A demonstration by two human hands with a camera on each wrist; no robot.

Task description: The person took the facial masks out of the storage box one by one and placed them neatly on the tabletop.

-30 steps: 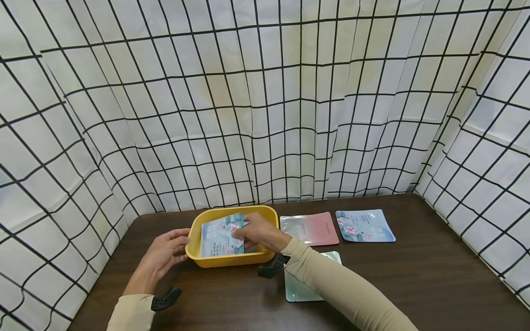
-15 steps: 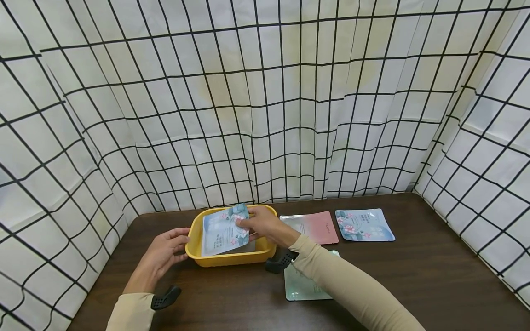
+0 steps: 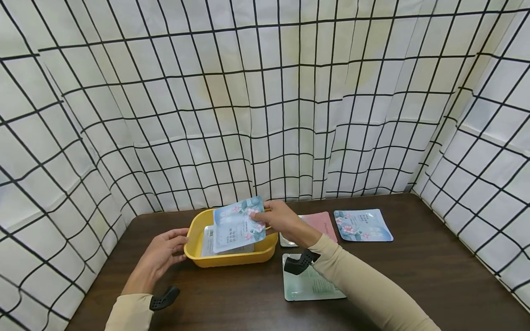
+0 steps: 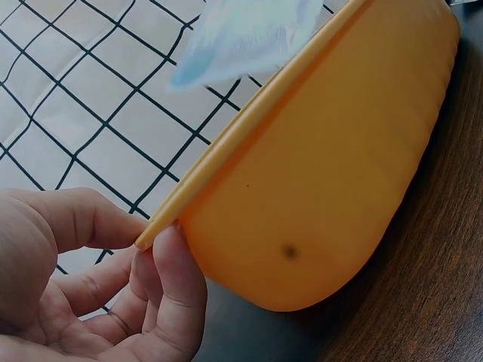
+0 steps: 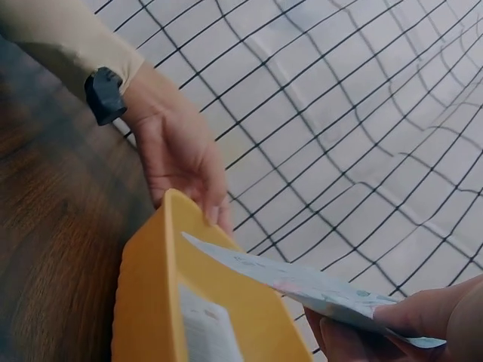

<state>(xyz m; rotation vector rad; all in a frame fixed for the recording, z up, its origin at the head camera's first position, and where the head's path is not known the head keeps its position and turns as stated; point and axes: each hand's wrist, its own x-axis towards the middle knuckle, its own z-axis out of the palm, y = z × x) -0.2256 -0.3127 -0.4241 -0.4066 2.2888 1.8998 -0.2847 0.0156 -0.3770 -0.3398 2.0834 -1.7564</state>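
Observation:
My left hand [image 3: 163,253] pinches the left rim of a yellow plastic basin [image 3: 232,262], thumb and fingers on either side of it in the left wrist view. With my right hand [image 3: 285,221] I hold a pale blue sachet [image 3: 233,230], printed with pink flowers, by its right edge. It looks like a face mask packet and is tilted over the basin. Beneath it, a whitish sachet [image 5: 207,324] lies inside the basin; the held one partly covers it in the head view.
On the brown table [image 3: 232,299], right of the basin, lie a pink and silver sachet [image 3: 320,223], partly behind my right hand, and another blue floral sachet [image 3: 364,225]. A green sachet [image 3: 308,285] lies nearer, partly under my right forearm. Gridded white cloth [image 3: 290,115] encloses the table.
My right hand has lifted the blue floral sachet up and rightward from inside the basin, uncovering the whitish sachet below. The left hand stays on the rim.

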